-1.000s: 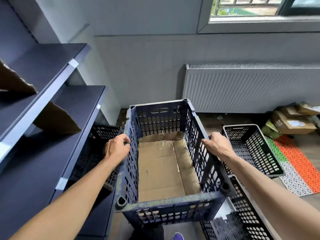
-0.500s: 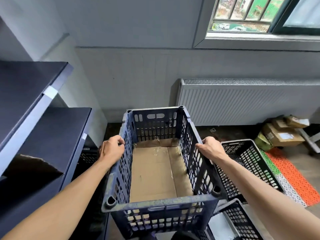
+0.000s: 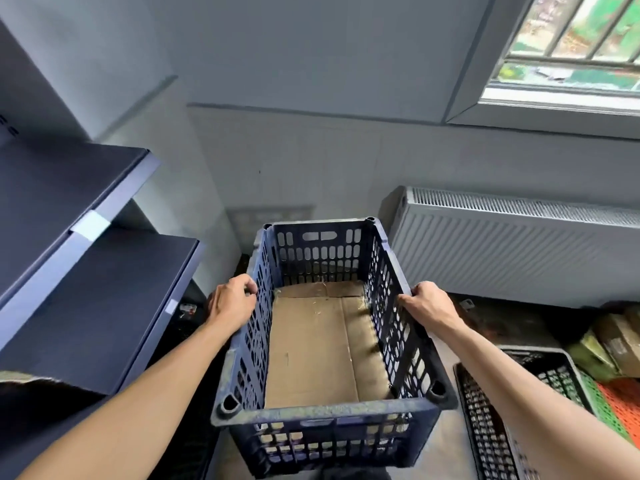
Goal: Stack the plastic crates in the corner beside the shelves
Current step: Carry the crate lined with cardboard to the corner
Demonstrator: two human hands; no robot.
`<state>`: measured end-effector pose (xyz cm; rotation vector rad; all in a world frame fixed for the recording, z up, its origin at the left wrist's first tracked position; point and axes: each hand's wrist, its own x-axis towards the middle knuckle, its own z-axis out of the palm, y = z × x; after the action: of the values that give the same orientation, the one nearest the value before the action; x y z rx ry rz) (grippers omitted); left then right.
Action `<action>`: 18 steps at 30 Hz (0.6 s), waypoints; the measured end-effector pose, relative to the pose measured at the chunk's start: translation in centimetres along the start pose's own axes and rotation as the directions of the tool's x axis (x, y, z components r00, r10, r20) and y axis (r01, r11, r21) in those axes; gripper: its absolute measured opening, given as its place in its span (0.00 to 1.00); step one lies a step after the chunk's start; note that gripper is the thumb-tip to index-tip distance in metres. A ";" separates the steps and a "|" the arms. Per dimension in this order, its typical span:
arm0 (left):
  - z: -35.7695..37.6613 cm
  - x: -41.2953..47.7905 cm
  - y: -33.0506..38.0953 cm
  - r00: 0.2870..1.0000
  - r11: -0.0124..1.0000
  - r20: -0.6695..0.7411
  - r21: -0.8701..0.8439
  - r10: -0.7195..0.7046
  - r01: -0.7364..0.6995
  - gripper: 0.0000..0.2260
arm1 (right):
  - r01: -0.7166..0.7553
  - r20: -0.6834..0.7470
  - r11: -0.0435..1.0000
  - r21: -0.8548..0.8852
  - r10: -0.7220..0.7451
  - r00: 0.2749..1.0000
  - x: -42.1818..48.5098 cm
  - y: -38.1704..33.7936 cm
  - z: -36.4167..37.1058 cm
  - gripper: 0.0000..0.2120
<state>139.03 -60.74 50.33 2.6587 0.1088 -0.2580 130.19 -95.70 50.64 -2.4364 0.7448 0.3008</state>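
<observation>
A dark blue perforated plastic crate (image 3: 322, 415) hangs in front of me, lined with a sheet of brown cardboard (image 3: 318, 351). My left hand (image 3: 231, 303) grips its left rim and my right hand (image 3: 427, 304) grips its right rim. The crate is held above the floor, in front of the corner between the dark shelves (image 3: 86, 289) and the wall. A black crate (image 3: 498, 420) stands on the floor at the lower right, partly behind my right forearm.
A white radiator (image 3: 519, 251) runs along the wall on the right, under a window (image 3: 571, 50). Cardboard boxes (image 3: 613, 344) and green and orange mesh mats (image 3: 613, 403) lie at the far right. Another dark crate (image 3: 180, 323) shows under the shelves.
The view has tilted upward and closer to the corner wall. The crate stays in both hands and sits higher against the wall; the floor crates have slid toward the lower right.
</observation>
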 end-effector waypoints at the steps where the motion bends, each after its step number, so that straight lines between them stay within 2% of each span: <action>1: 0.2 0.6 0.7 1.000 1.000 -0.007 0.007 -0.027 0.027 0.07 | 0.016 0.014 1.000 -0.010 -0.016 1.000 1.7 -0.2 -0.4 0.15; 8: 1.6 4.8 4.1 0.984 0.984 -0.036 -0.039 -0.173 0.172 0.05 | 0.141 0.106 0.985 -0.103 -0.130 0.986 12.3 -2.5 -2.6 0.13; 18: 4.2 12.7 4.6 0.966 0.963 -0.002 -0.076 -0.259 0.258 0.04 | 0.183 0.177 0.967 -0.178 -0.152 0.972 22.8 -6.0 -2.1 0.17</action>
<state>151.35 -66.32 46.13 2.5684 0.4633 -0.3154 152.38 -102.92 46.85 -2.5987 0.4521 0.5188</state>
